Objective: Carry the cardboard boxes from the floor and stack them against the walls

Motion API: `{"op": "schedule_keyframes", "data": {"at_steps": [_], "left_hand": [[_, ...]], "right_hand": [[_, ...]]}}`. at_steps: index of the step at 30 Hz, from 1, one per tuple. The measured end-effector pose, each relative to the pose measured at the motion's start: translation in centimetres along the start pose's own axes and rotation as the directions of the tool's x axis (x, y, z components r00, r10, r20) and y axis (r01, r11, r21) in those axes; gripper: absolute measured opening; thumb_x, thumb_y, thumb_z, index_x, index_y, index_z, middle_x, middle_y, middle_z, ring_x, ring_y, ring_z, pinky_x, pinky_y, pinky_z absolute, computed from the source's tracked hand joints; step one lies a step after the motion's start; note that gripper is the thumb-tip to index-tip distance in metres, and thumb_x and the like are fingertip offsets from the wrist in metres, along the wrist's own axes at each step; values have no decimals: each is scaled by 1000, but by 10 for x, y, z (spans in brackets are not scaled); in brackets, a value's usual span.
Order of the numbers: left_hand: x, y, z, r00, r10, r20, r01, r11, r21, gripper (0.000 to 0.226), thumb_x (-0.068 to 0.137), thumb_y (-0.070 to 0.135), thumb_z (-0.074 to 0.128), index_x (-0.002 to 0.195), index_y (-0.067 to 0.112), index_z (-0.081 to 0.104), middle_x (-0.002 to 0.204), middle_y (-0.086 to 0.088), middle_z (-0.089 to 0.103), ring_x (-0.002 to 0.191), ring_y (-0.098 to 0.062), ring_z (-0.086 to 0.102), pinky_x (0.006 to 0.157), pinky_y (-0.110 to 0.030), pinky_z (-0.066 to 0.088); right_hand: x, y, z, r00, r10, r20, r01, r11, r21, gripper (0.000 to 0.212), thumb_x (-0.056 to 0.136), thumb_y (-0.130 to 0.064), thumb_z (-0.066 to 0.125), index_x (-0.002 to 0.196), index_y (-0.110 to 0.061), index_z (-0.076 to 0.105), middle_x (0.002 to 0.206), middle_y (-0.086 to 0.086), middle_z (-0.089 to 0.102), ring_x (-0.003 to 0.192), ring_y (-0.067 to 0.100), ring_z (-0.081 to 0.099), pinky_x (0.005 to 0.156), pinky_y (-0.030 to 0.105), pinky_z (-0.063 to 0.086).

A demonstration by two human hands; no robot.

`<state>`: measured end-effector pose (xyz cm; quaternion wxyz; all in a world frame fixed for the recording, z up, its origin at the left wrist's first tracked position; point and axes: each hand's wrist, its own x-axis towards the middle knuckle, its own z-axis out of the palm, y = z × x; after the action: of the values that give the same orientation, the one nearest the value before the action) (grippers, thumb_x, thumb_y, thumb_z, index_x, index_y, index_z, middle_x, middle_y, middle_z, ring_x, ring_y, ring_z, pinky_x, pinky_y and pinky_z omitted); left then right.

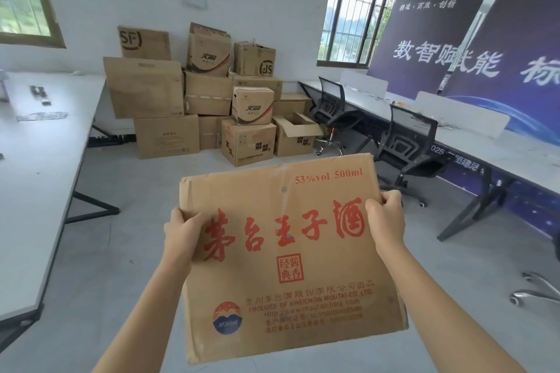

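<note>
Arms stretched forward, near centre. Left hand (pixel 181 233) curled round the left edge of the cardboard box (pixel 281 251), thumb on its printed face; right hand (pixel 386 221) gripping the right edge below the top corner. Box held in the air over grey floor (pixel 121 266), red lettering facing up. Farther left, white table (pixel 36 145); farther right, black office chairs (pixel 409 142) along a desk. Far off against the wall, stacked boxes (pixel 206 94).
</note>
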<state>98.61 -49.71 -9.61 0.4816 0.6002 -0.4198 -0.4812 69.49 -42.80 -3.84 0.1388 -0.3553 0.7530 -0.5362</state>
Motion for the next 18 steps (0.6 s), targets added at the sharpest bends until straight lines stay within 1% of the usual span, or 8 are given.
{"op": "schedule_keyframes", "data": {"at_steps": [3,6,8,10,12,14,17,18], "left_hand": [[31,-2,22,999,-7,37,8,999,-45,36,78,29,64,106,16,45,114,-14,54,90,-23,53,63,-32,42],[66,2,47,1000,-3,27,4,999,-32,28,85,22,61,106,14,46,112,-15,56,90,-25,55,61,-32,42],[92,7,67,1000,3,22,-2,1000,-18,25,86,20,61,105,14,46,107,-13,56,84,-21,55,59,-31,42],[121,13,89,1000,14,11,-14,1000,-4,19,86,19,60,99,16,46,100,-9,56,79,-17,54,58,-30,42],[150,22,112,1000,20,-20,-20,1000,6,18,87,18,59,98,15,45,94,-7,55,76,-16,54,57,-29,41],[184,36,132,998,24,-59,-24,1000,2,23,88,17,59,104,11,44,89,-5,54,75,-15,53,56,-29,40],[234,62,157,991,47,-122,-44,999,31,24,88,17,58,107,11,44,90,-5,55,75,-15,53,56,-29,40],[250,71,165,988,61,-141,-58,998,31,24,88,16,58,106,11,45,90,-5,55,75,-16,53,56,-29,40]], "right_hand": [[34,9,20,1000,12,-6,-12,1000,-27,8,86,-9,44,91,-9,37,69,2,49,58,19,48,58,33,40],[73,27,42,999,48,1,-48,999,-9,10,88,-15,47,90,-11,38,72,3,51,63,22,52,64,38,45],[102,38,59,997,74,7,-74,997,12,16,89,-20,51,90,-10,38,73,3,52,65,23,54,67,40,47],[137,47,81,996,84,18,-85,996,40,21,90,-25,53,90,-10,38,74,2,52,65,21,53,68,40,46],[177,51,106,995,92,42,-95,994,61,24,90,-28,54,92,-10,39,75,2,52,66,21,53,68,39,46],[220,47,132,992,98,74,-104,990,90,26,89,-30,55,93,-9,39,76,1,53,67,21,54,68,39,46],[283,34,168,990,66,121,-81,989,123,27,90,-30,55,95,-8,39,76,0,52,67,18,53,63,34,44],[303,27,179,990,44,135,-63,989,137,27,90,-30,55,95,-8,39,77,0,51,68,18,54,63,34,44]]}}
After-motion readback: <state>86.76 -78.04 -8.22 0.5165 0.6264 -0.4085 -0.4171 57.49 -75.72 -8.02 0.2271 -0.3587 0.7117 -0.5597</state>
